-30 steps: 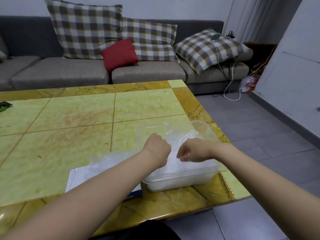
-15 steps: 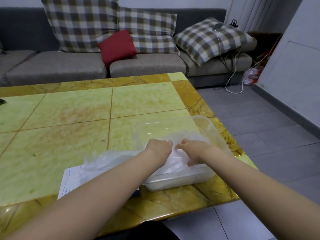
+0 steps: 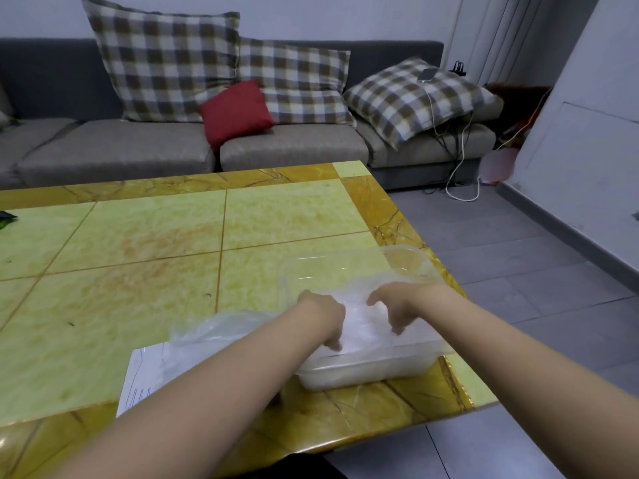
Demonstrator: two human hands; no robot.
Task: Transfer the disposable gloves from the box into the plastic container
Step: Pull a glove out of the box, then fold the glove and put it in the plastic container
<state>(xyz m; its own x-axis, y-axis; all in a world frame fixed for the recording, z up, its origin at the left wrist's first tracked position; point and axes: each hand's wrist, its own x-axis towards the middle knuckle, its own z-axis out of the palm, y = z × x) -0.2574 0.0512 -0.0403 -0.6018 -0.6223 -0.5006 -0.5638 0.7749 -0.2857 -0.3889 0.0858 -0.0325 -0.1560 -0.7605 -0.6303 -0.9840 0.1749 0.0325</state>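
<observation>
A clear plastic container (image 3: 373, 369) stands near the table's front right corner, its hinged lid (image 3: 349, 267) lying open behind it. A heap of thin translucent disposable gloves (image 3: 363, 323) fills it. My left hand (image 3: 323, 316) and my right hand (image 3: 394, 304) are both inside the container, fingers pointing down and pressing on the gloves. Left of the container lies the flat white glove box (image 3: 141, 378), partly hidden by my left forearm. More crumpled clear gloves (image 3: 214, 328) rest on top of it.
The yellow tiled table (image 3: 138, 264) ends just right of and in front of the container, with grey floor (image 3: 518, 257) beyond. A dark object (image 3: 7, 217) lies at the table's left edge. A grey sofa (image 3: 138, 146) with cushions stands behind.
Both hands were closed above the glove heap; they have since opened and pushed down into the container. The camera view shifted slightly.
</observation>
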